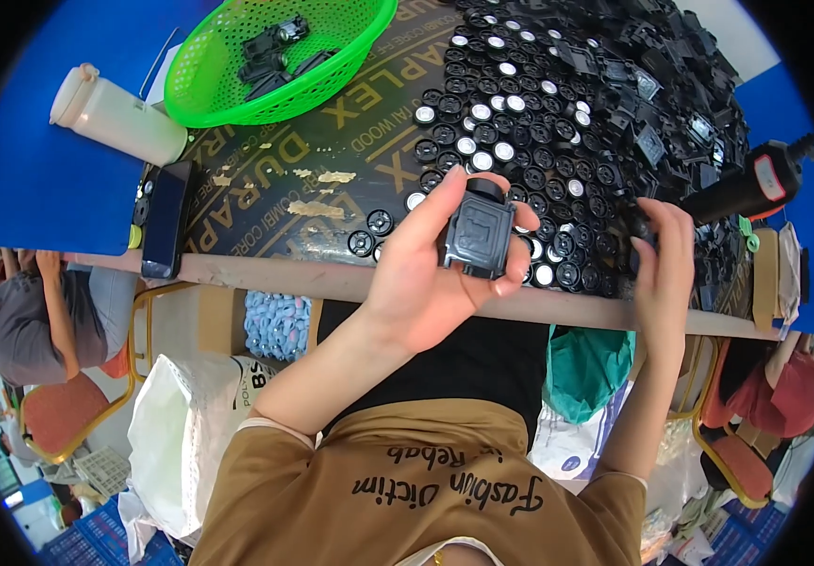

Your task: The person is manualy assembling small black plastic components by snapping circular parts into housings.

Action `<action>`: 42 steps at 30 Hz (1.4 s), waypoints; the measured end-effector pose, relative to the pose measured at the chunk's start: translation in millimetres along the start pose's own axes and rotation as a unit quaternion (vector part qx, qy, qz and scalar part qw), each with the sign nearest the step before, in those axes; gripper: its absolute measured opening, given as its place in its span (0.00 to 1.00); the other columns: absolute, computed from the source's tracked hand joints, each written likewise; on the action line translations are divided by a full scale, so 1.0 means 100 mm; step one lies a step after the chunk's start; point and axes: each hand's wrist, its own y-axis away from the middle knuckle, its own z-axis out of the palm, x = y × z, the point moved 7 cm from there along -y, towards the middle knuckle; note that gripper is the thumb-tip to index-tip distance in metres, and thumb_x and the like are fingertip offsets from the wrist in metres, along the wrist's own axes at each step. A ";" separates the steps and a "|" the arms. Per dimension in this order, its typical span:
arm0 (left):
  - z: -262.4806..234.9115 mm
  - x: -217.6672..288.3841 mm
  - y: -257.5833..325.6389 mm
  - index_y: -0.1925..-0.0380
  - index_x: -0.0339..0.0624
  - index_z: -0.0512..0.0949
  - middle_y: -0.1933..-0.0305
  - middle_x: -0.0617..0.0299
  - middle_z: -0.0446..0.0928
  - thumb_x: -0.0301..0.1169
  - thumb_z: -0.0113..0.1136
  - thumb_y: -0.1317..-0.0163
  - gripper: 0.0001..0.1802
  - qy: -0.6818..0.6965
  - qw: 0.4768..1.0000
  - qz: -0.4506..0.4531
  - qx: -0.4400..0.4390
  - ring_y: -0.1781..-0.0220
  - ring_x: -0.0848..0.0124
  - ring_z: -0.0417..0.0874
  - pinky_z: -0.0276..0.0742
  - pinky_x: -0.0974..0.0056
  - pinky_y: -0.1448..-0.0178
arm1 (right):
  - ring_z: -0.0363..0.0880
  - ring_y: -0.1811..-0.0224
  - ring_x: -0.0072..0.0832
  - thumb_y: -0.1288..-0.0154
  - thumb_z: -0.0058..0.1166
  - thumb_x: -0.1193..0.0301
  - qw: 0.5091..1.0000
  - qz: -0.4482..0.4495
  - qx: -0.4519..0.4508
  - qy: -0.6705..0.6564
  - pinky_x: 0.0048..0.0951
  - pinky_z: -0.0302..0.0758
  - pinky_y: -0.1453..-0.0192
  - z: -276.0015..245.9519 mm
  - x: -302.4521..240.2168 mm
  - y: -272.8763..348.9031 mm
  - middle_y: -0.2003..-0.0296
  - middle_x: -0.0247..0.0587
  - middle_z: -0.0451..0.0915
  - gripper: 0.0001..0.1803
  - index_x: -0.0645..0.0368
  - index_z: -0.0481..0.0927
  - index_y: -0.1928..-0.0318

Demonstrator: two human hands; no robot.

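Observation:
My left hand is closed round a squarish black plastic housing, held up above the table's near edge. At the housing's far end sits a small black wheel. My right hand reaches over the right part of the table, its thumb and fingers closed on a small dark part whose exact kind is hard to make out. Many loose black wheels, some with white centres, lie spread just beyond and between my hands.
Black plastic housings are heaped at the far right. A black handheld power tool lies at right. Far left stand a green basket holding black parts, a white bottle and a phone. People sit on both sides.

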 end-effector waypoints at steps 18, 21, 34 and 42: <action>0.21 -0.07 0.12 0.54 0.43 0.63 0.64 0.59 0.68 0.45 0.35 0.30 0.18 -0.108 0.981 0.161 0.013 0.66 0.74 0.71 0.71 0.69 0.61 | 0.72 0.71 0.33 0.67 0.62 0.78 0.959 -0.144 0.125 -0.208 0.29 0.69 0.68 0.12 -1.16 0.29 0.70 0.36 0.76 0.18 0.58 0.77 0.68; 0.21 -0.08 0.15 0.53 0.43 0.61 0.62 0.57 0.67 0.44 0.34 0.30 0.18 -0.137 0.972 0.192 -0.001 0.62 0.73 0.69 0.70 0.69 0.58 | 0.73 0.68 0.35 0.63 0.62 0.80 0.953 -0.121 0.108 -0.255 0.31 0.70 0.66 0.15 -1.12 0.27 0.67 0.41 0.77 0.17 0.59 0.75 0.67; 0.69 1.06 0.26 0.55 0.38 0.68 0.63 0.57 0.68 0.30 0.51 0.40 0.14 -0.595 0.641 0.482 0.052 0.59 0.67 0.70 0.66 0.62 0.54 | 0.74 0.64 0.36 0.49 0.53 0.82 0.990 -0.027 0.122 -0.070 0.30 0.71 0.61 -0.14 -0.23 0.27 0.65 0.43 0.76 0.05 0.62 0.77 0.69; 0.85 1.47 0.14 0.51 0.40 0.72 0.48 0.55 0.70 0.29 0.56 0.42 0.18 -0.846 0.171 0.499 0.074 0.43 0.62 0.69 0.62 0.62 0.40 | 0.67 0.46 0.42 0.52 0.43 0.88 0.989 0.092 -0.043 0.104 0.35 0.64 0.42 -0.09 0.43 0.49 0.50 0.45 0.69 0.23 0.59 0.74 0.54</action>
